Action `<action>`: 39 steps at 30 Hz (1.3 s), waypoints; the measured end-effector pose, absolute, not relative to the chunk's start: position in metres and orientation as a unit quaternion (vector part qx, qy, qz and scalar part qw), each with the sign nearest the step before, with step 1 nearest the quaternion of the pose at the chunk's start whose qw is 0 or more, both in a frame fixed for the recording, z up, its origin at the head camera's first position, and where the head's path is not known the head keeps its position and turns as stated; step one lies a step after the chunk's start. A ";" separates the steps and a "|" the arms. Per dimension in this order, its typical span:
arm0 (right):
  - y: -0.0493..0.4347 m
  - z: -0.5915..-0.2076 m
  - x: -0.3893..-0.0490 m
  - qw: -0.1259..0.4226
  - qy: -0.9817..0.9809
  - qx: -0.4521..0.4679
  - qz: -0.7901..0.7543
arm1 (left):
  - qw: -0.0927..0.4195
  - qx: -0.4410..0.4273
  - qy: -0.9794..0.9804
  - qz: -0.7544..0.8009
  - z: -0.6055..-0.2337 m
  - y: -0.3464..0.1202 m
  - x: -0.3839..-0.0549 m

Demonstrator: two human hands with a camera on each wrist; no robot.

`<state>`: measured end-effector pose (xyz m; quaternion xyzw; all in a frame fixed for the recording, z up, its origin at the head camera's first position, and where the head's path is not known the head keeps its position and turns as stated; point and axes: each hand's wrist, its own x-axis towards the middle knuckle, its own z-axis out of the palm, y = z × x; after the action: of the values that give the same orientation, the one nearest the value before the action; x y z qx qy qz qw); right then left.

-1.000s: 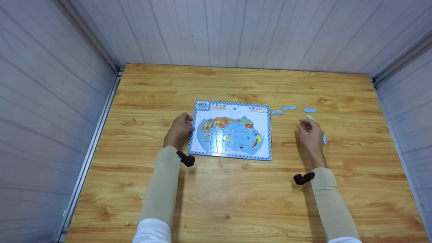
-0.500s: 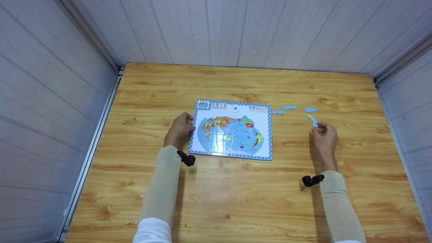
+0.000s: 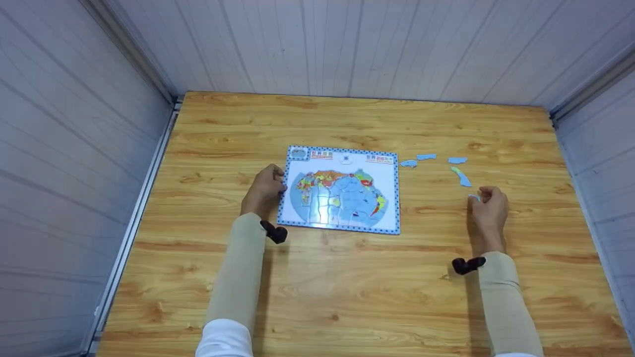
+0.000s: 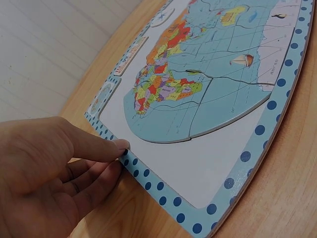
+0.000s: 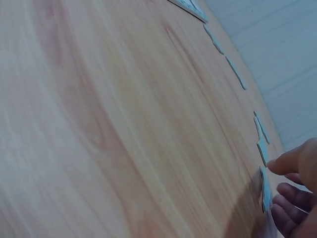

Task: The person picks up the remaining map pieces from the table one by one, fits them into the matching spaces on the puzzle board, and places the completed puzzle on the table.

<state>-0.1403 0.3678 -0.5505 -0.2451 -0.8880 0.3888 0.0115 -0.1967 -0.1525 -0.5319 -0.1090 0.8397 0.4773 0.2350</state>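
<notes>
A world map puzzle board [image 3: 396, 198] with a blue dotted border lies on the table, most of its map filled with pieces. At its left edge, my left hand [image 3: 264, 189] pinches the border, thumb [image 4: 119, 145] on top and the other fingers tucked at the underside. To the right, my right hand [image 3: 490, 208] hovers with loosely bent fingers over a small blue puzzle piece [image 3: 474, 198], partly covered by the hand. In the right wrist view that blue piece [image 5: 265, 188] lies on the table right beside the fingertips. A curved green-and-blue piece [image 3: 462, 177] lies just beyond.
Three more blue pieces lie farther back: a flat piece [image 3: 457, 160], a narrow piece [image 3: 426, 157] and a jagged piece [image 3: 409, 163] close to the board's right edge. Pale panel walls [image 3: 317, 49] border the wooden table [image 3: 327, 297] at the back and sides.
My right hand has moved right and slightly toward me, past the curved green-and-blue piece, to the blue piece nearest me. The left hand and the board have stayed in place.
</notes>
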 end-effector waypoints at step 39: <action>0.360 -0.542 -0.139 -0.018 -0.831 -0.258 0.493 | 0.238 -0.123 0.837 0.477 -0.530 -0.151 -0.197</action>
<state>-0.1387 0.3599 -0.5425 -0.2581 -0.8305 0.4932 -0.0180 -0.1973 -0.1506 -0.5299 -0.1229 0.8369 0.4773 0.2382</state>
